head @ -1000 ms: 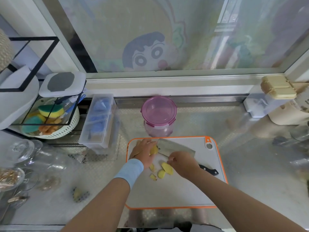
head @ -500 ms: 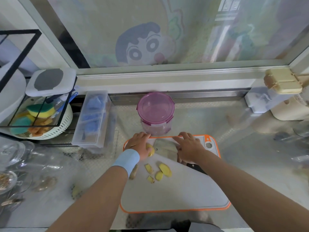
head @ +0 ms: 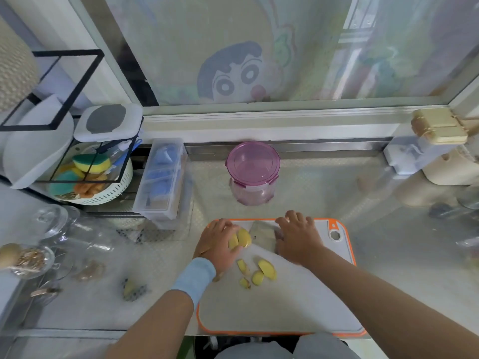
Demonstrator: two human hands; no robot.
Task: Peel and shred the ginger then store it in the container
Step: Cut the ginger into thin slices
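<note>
The peeled ginger chunk [head: 239,239] is only partly cut: the left hand [head: 216,246] grips it at eleven o'clock on the cutting board [head: 347,246], with a few slices [head: 259,272] at its five o'clock. The right hand [head: 298,238] lies flat, fingers straight, on the knife blade [head: 261,233]. Shredding and storing remain, and the container [head: 252,172] at twelve o'clock is lidded.

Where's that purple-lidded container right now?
In the head view, the purple-lidded container stands mid-frame on the counter, just beyond the cutting board, right of the clear box.

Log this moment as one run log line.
left hand: grips ginger piece | right hand: flat on cleaver blade | ginger slices: loose on cutting board | container: lid on, behind board
</note>
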